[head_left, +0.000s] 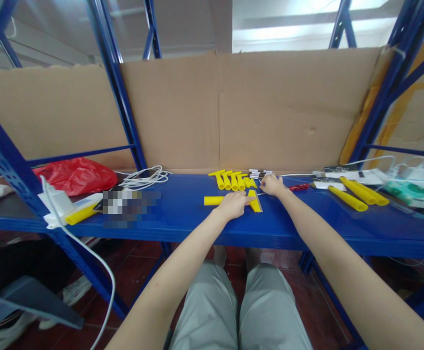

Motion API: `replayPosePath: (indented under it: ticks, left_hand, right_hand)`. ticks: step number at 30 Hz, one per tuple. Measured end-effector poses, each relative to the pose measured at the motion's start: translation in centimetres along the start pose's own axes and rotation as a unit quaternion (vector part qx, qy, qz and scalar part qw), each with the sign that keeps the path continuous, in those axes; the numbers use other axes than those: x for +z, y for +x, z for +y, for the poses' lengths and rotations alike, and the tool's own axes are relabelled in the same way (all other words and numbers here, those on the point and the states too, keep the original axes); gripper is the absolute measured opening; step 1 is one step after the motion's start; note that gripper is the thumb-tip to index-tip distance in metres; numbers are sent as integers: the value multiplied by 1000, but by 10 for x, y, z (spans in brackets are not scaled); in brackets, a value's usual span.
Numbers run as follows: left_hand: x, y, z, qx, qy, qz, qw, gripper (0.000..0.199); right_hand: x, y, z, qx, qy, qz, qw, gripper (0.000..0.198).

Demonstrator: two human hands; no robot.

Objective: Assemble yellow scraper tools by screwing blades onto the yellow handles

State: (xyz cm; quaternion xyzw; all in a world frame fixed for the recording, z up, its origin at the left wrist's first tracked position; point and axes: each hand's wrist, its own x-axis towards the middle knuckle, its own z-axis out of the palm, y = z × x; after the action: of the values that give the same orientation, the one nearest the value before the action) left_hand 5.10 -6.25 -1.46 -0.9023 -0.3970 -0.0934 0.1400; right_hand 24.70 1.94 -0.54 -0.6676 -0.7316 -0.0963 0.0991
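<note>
My left hand [233, 204] is closed around a yellow scraper [255, 201] lying across the blue shelf, its handle pointing left and its blade edge at the right. Just beyond and to the right, my right hand [272, 185] has its fingers bent together beside a small stack of black-and-white pieces [259, 173]; whatever is between them is hidden. A red-handled screwdriver [298, 186] lies beside my right wrist. Behind my left hand stands a row of several yellow scraper handles [230, 180], with small yellow parts [249, 182] at its right end.
Yellow tubes [365, 193], white packaging and cables lie at the right. On the left are a red plastic bag [79, 176], a coiled white cable [144, 179] and another yellow handle [82, 214]. Cardboard [270, 112] closes the back; blue posts [115, 82] frame the shelf.
</note>
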Motion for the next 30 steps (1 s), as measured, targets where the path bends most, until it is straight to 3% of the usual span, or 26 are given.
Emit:
replayPosePath:
  ticks: [9, 14, 21, 30]
  left_hand:
    - [1, 0, -1, -3, -5, 0, 1000, 44]
    - [1, 0, -1, -8, -6, 2, 1000, 43]
    - [-1, -1, -2, -18, -21, 7, 1000, 41]
    - [-2, -1, -5, -24, -33, 8, 999, 40]
  right_hand:
    - [3, -2, 1, 28, 35, -47, 998, 25]
    - [2, -6, 1, 19, 49, -24, 998, 27]
    - [-1, -10, -14, -132, 118, 85, 981, 23]
    - [6, -13, -21, -238, 160, 99, 953, 13]
